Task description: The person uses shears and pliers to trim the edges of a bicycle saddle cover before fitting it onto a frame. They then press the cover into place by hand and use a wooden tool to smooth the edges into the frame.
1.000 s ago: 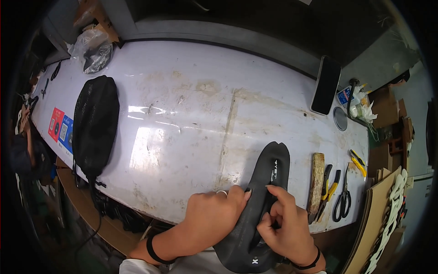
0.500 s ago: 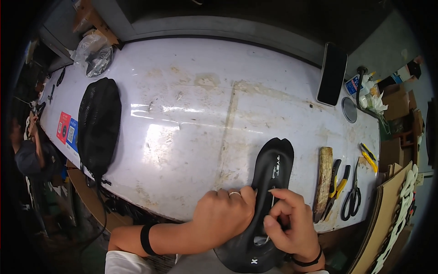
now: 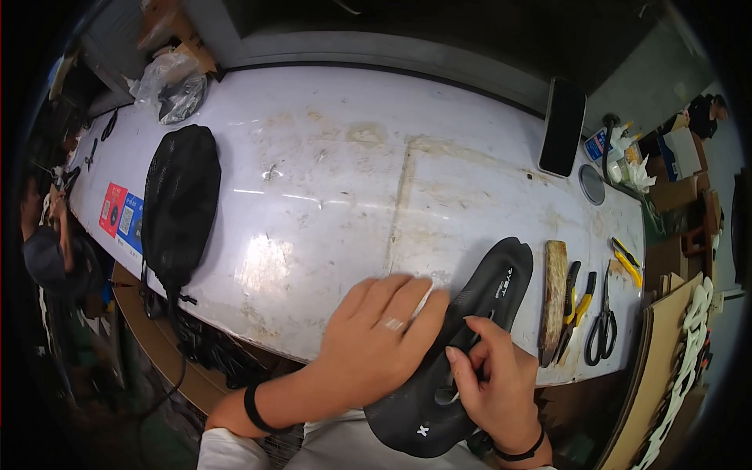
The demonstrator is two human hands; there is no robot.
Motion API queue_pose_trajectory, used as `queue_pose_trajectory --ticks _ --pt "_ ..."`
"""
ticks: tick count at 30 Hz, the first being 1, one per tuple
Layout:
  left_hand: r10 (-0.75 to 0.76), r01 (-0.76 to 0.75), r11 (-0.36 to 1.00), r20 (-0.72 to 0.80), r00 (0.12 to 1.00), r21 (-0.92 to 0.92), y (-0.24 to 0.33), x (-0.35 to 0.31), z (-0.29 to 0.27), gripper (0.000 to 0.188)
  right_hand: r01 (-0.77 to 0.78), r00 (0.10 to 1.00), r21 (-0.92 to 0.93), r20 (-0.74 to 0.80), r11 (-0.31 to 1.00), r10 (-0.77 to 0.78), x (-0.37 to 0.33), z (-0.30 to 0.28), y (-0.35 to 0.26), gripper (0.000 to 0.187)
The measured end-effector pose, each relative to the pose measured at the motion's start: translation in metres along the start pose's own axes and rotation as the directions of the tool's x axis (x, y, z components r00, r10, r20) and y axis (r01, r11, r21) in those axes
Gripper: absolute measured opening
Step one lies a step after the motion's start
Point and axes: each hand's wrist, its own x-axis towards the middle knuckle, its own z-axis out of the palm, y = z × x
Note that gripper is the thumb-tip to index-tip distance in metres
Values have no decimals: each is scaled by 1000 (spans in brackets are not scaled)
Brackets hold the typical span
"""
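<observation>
A black bicycle saddle point(image 3: 509, 270) with white lettering and a long central slot lies tilted at the table's near edge, its wide end toward me. My left hand point(image 3: 384, 333) is beside its left flank, knuckles up and fingers stretched out, a ring on one finger. A thin pale sliver shows between two of those fingers; I cannot make out what it is. On the other side, my right hand point(image 3: 497, 380) grips the saddle at the slot's right edge, thumb and forefinger bent over the slot. The palm hides part of the saddle's right side.
Right of the saddle lie a worn brown bar point(image 3: 553, 298), yellow-and-black pliers point(image 3: 578, 309), black scissors point(image 3: 601, 337) and a yellow cutter point(image 3: 627, 262). A phone point(image 3: 562, 129) stands behind. At left sit a black pouch point(image 3: 182, 204) and a clear plastic bag point(image 3: 172, 90). Another person point(image 3: 59, 251) is far left.
My left hand has come off the slot edge, its fist opening out as it moved up and left. The saddle has turned, its narrow end swinging right. My right hand stays at the slot.
</observation>
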Motion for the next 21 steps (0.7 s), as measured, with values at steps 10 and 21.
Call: queue_pose_trajectory --ticks 10,21 --pt "156 -75 927 197 968 -368 27 -84 -53 46 -50 998 -78 -46 996 46 6 -8 -13 39" --pt "-68 44 996 347 935 76 79 -85 -53 36 89 984 -172 -139 981 -114 -23 14 2 41"
